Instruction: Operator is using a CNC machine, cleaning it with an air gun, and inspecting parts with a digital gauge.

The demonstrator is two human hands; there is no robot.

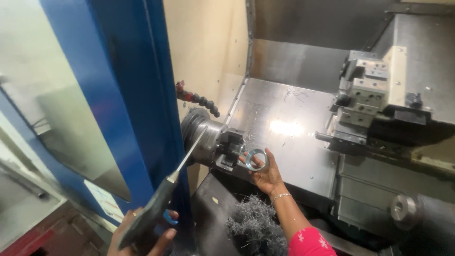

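My right hand [266, 174] reaches into the lathe enclosure and holds a shiny metal ring [256, 159] right in front of the chuck [231, 148]. The ring sits between my fingertips, beside the dark chuck jaws. My left hand [142, 233] at the bottom left grips the dark handle of a long screwdriver [161, 201]. Its thin metal shaft slants up and to the right toward the grey spindle housing [201, 135]. A bracelet and a pink sleeve show on my right arm.
The blue machine door [123, 95] with its window stands at the left. A tool turret [367, 99] sits at the right, a segmented coolant hose [199, 100] above the chuck. A heap of metal swarf [253, 223] lies under my right arm.
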